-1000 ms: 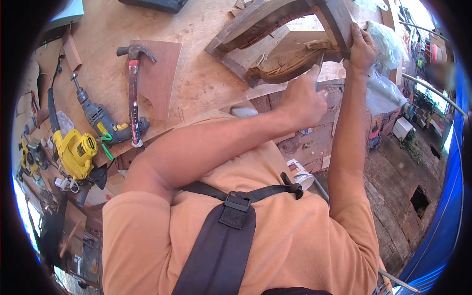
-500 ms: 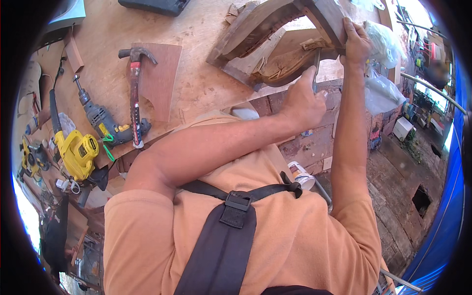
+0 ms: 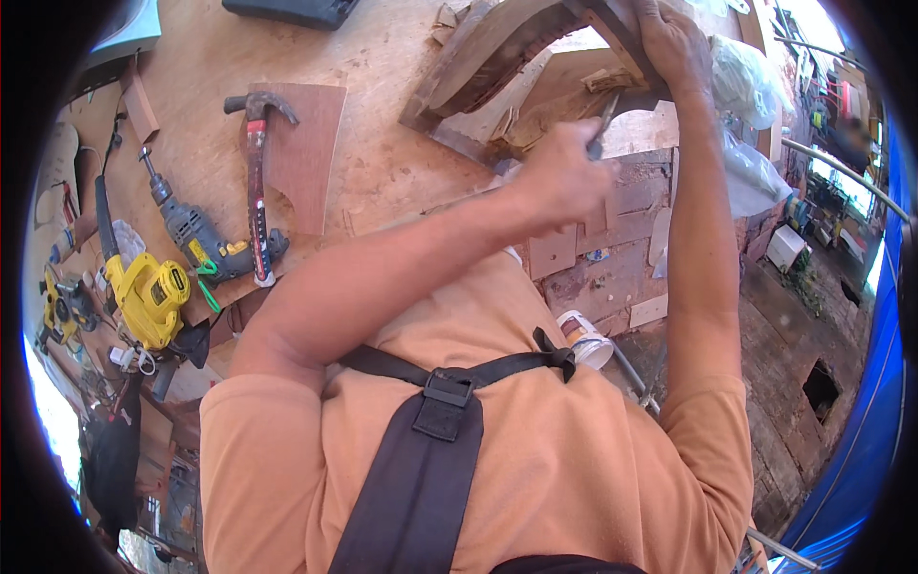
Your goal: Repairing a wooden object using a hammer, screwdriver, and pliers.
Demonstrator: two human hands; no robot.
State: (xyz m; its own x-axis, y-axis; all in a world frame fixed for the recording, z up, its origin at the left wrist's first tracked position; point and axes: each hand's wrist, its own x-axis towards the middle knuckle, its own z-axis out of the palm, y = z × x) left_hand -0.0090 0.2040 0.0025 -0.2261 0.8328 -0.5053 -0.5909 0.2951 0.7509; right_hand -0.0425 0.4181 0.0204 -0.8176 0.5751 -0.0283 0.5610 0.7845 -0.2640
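Observation:
My left hand [image 3: 571, 177] is closed around a chisel [image 3: 605, 122], whose narrow metal blade points up at the inner edge of a curved wooden frame [image 3: 488, 67]. Its grip is mostly hidden in my fist. At the frame's right corner, my right hand [image 3: 674, 48] grips the wood from the outside; the fingertips are partly out of sight. The frame is tilted on the bench, with an open middle and rough, splintered wood [image 3: 612, 78] near the blade.
A claw hammer [image 3: 256, 182] lies over a thin brown board [image 3: 304, 158] on the plywood bench [image 3: 378, 134]. Left of it are a grey drill [image 3: 196, 230] and a yellow power tool [image 3: 153, 297]. Plastic bags [image 3: 746, 86] hang right; a white bucket [image 3: 585, 342] stands below.
My left hand has shifted left and slightly up, tilting the chisel more. My right hand has slid up along the frame's corner, its back now turned more toward view.

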